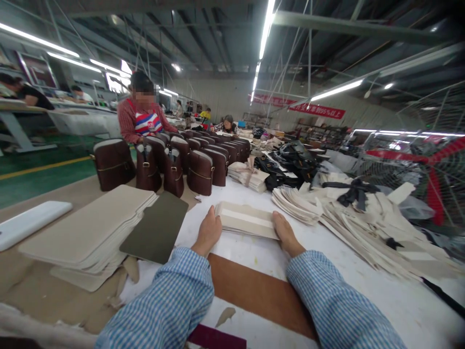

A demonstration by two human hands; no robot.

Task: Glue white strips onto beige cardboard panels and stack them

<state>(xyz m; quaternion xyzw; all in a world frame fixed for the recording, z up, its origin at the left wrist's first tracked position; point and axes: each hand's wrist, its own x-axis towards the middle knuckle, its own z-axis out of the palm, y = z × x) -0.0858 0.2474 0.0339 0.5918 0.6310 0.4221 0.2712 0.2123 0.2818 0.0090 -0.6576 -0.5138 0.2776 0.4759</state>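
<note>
Between my two hands lies a small stack of beige fabric pieces (247,228), with a white strip along the top one. My left hand (209,231) presses against the stack's left end, thumb up. At the right end, my right hand (285,232) holds it the same way; the fingertips of both hands are partly hidden. Nearer to me, a flat brown leather-like panel (257,293) lies between my forearms. To the left are a dark olive panel (158,228) and a tall stack of larger beige panels (90,228).
Rows of dark brown bags (199,172) stand at the far left, with a co-worker (145,111) behind them. Bundled beige pieces (296,203) and black pieces (290,162) pile up on the right. A white case (34,223) lies far left; a large fan (432,160) stands right.
</note>
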